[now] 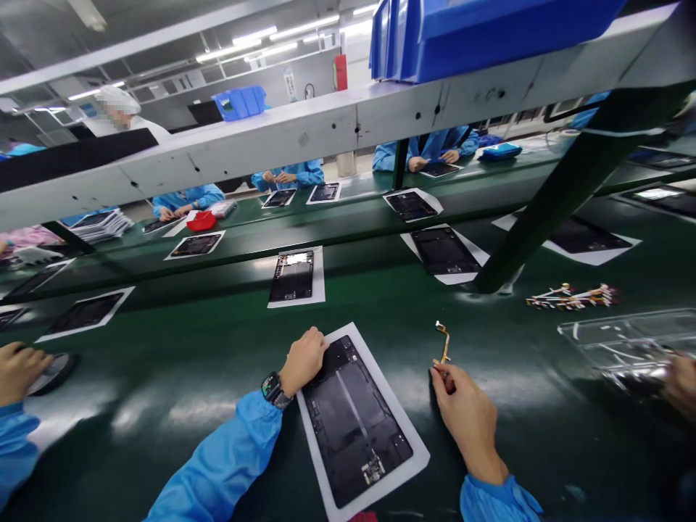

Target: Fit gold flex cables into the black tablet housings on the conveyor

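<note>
A black tablet back panel (353, 420) lies on a white sheet (405, 435) on the green belt in front of me. My left hand (303, 359), with a watch on its wrist, is closed and rests on the panel's upper left corner. My right hand (466, 413) sits right of the sheet and pinches the lower end of a small orange flex cable (444, 344), which lies on the belt and points away from me.
More panels on white sheets (293, 277) ride the green belt (217, 341). A clear tray (625, 341) and a heap of flex cables (570, 296) sit right. Other people's hands show at far left (19, 370) and far right (682, 384). A dark post (544, 210) slants overhead.
</note>
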Demonstrator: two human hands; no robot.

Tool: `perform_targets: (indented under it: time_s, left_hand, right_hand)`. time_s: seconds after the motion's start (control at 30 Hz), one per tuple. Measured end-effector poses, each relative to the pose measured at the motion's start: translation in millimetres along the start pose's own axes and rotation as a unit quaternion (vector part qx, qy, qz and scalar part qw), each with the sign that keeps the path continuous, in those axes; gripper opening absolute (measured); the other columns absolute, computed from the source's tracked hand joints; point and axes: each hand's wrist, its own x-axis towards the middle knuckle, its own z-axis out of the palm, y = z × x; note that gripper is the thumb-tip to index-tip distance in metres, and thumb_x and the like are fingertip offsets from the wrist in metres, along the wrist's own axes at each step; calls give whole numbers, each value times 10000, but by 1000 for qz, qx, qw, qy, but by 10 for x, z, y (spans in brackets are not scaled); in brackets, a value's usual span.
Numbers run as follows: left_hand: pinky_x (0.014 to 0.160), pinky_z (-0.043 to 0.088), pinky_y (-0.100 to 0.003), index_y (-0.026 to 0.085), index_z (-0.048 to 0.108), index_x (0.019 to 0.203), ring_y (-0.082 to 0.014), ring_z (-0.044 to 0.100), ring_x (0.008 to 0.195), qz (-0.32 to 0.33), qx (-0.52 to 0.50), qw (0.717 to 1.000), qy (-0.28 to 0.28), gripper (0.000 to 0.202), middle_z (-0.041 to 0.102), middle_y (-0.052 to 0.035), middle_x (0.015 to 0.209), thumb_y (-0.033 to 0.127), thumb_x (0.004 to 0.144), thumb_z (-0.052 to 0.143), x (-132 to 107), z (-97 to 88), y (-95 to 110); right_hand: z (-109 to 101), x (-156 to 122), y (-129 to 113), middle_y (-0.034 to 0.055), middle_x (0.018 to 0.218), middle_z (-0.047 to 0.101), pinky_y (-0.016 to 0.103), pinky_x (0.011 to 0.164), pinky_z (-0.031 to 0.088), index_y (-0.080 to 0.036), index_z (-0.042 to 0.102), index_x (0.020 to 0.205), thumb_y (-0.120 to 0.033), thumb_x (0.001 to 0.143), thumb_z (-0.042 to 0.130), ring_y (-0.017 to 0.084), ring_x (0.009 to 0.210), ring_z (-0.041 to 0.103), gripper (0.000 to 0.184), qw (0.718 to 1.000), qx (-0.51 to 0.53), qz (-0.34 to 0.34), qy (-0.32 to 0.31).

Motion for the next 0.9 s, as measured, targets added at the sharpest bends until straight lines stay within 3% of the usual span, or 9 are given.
perform_targets:
  time_s: [0.13,0.3,0.43,0.57,0.7,0.77,0.9]
  left_hand:
    - [841,433,-368,157,547,1028,-234,535,958,-15,-35,999,32,173,574,-84,1018,308,943,544,-61,18,-126]
    - [715,421,-312,173,576,835,-193,530,779,-8,-110,994,2,182,567,-27,781,292,950,499,13,67,-240]
    - [758,419,-321,165,564,808,-197,522,824,37,-122,992,21,173,574,-44,842,247,948,502,282,95,-40]
    - [808,421,-335,161,565,783,-206,532,867,96,-134,986,30,179,577,-53,861,261,932,562,591,82,234]
    - [892,422,-366,155,577,965,-227,544,995,126,-177,975,55,208,602,-78,1017,356,920,607,644,-58,547]
    - [944,420,-360,165,543,1125,-215,555,1067,155,-302,940,36,286,610,-90,1131,374,934,588,536,-191,746]
    - [937,443,-316,173,445,1272,-179,623,1014,223,-584,770,-124,439,666,-101,1123,352,913,624,207,-421,1107]
  right_hand:
    - [-8,-10,-21,51,729,646,262,513,317,-171,704,929,-527,936,382,165,578,563,480,999,9,-17,29]
    - [-71,10,-45,80,804,662,269,565,377,-162,691,881,-488,956,401,176,666,601,442,995,8,-29,91]
    - [-270,59,-39,70,780,686,270,578,408,-160,672,852,-448,933,467,161,604,592,362,990,16,-48,134]
    - [-705,145,-129,57,775,689,266,583,428,-176,660,824,-429,901,527,153,588,577,296,985,19,-98,142]
    - [-1169,205,-391,24,743,674,247,554,431,-202,653,815,-411,873,585,122,525,533,227,985,56,-141,77]
    - [-1294,240,-564,3,689,658,241,493,404,-209,662,846,-408,869,601,108,468,491,209,985,96,-140,9]
    - [-1254,423,-897,3,691,667,238,489,407,-205,678,913,-411,883,586,117,503,533,227,966,184,-121,-137]
